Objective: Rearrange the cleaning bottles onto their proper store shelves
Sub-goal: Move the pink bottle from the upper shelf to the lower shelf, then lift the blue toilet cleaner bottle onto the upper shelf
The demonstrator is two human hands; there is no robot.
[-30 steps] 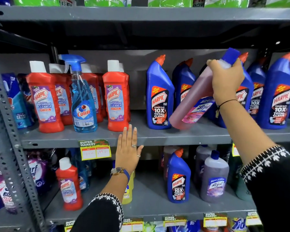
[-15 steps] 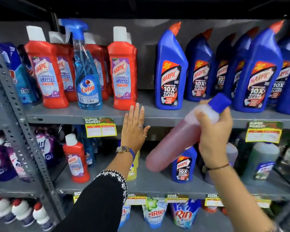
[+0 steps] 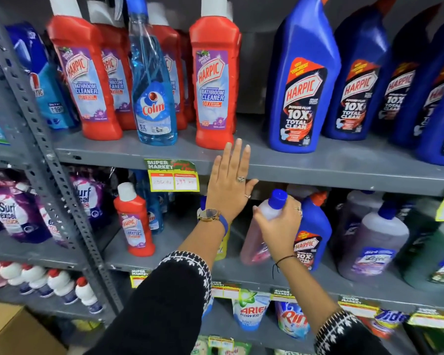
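My right hand (image 3: 280,226) grips the neck of a pink bottle with a blue cap (image 3: 256,242), which stands nearly upright on the middle shelf (image 3: 180,267) beside a small blue Harpic bottle (image 3: 312,237). My left hand (image 3: 230,185) lies flat and open-fingered against the front edge of the upper shelf (image 3: 318,170), holding nothing. On that upper shelf stand red Harpic bottles (image 3: 214,78), a blue Colin spray bottle (image 3: 153,98) and large blue Harpic bottles (image 3: 303,83). A small red Harpic bottle (image 3: 135,221) stands alone on the middle shelf.
Purple and green Lizol bottles (image 3: 372,242) fill the middle shelf's right side. A yellow bottle (image 3: 222,247) hides behind my left wrist. Surf Excel pouches (image 3: 13,208) sit left of the grey upright post (image 3: 49,160). Detergent pouches (image 3: 249,311) fill the shelf below. A cardboard box (image 3: 10,329) sits bottom left.
My right hand has carried the pink bottle down from the upper shelf to the middle shelf and tipped it upright. The view has tilted downward and closer. My left hand stayed on the shelf edge.
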